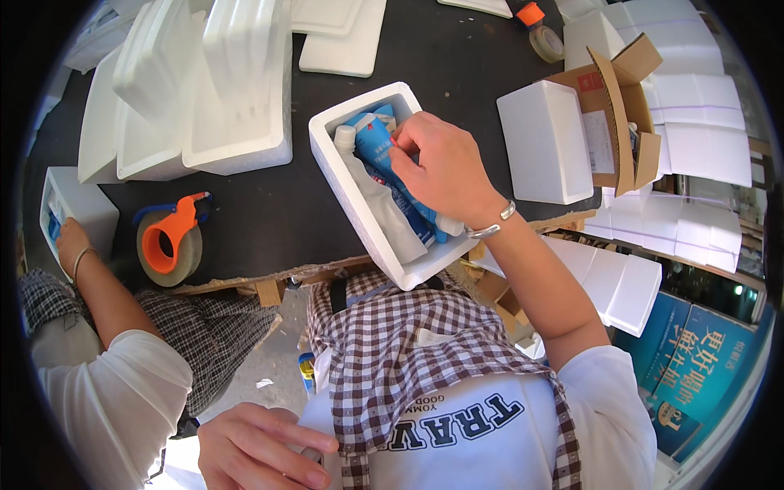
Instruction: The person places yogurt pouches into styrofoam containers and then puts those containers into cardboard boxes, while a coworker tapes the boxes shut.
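Note:
A white foam box [343, 184] stands tilted at the table's front edge, its near end overhanging toward my apron. Inside lie blue printed pouches [375, 139] and a white spouted pouch [383, 205] with a white cap. My right hand [438, 165], with silver bangles at the wrist, reaches over the box's right wall. Its thumb and forefinger pinch a blue pouch; the palm hides part of the contents. Low in the view, before my chest, my left hand [266, 447] is raised with bent fingers. A small greyish thing shows between them, too unclear to name.
An orange tape dispenser [164, 242] lies left on the black table [245, 226]. Beside it a co-worker's hand [75, 245] touches another foam box [92, 205]. Foam boxes [236, 147] stand behind, lids [340, 52] farther back. At right are an upright foam box [545, 144] and an open carton [618, 122].

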`<state>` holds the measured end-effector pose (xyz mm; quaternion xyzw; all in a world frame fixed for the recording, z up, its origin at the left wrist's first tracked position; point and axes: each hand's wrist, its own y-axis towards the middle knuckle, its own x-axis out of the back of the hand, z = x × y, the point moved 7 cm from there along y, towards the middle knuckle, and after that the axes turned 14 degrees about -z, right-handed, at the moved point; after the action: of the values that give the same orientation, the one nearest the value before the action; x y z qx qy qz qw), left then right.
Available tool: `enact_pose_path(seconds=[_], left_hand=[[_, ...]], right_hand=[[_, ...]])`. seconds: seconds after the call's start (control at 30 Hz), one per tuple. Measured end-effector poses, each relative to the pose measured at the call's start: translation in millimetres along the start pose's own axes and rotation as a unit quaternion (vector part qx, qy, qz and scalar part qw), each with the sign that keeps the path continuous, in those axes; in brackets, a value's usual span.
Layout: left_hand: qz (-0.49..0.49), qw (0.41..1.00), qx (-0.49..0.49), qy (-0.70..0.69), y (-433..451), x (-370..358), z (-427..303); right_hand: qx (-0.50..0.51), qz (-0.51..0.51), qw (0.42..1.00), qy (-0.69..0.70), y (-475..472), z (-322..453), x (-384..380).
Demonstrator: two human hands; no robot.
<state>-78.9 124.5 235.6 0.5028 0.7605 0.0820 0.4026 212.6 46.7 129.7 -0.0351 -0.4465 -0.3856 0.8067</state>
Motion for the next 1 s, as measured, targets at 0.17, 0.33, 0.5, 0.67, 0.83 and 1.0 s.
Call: enact_pose_path(seconds=[0.17,0.33,0.5,0.67,0.83,1.0], left_hand=[[-0.013,1.000,-0.001,-0.023,6.8,0.8,5.3],[0.005,0.998,0.062,0.011,9.3,-13.3,0.9],[-0.007,0.999,0.054,0.005,9.3,-13.4,5.4],[-0.025,0.998,0.048,0.021,4.5,-17.0,-0.5],[-0.009,0.998,0.055,0.011,10.6,-16.9,5.7],[-0.002,0.998,0.057,0.010,9.0,-18.9,4.8]], right_hand=[[0.004,-0.018,1.000,0.003,-2.9,-3.6,1.4],[0.027,-0.013,1.000,0.002,-1.2,2.4,-1.2],[0.033,-0.027,0.999,0.001,-1.3,0.1,-0.1],[0.038,-0.024,0.999,0.010,1.5,6.4,-4.7],[0.018,-0.037,0.999,0.010,-0.1,-5.4,-0.7],[0.038,-0.032,0.999,-0.011,-0.3,-3.3,-1.9]])
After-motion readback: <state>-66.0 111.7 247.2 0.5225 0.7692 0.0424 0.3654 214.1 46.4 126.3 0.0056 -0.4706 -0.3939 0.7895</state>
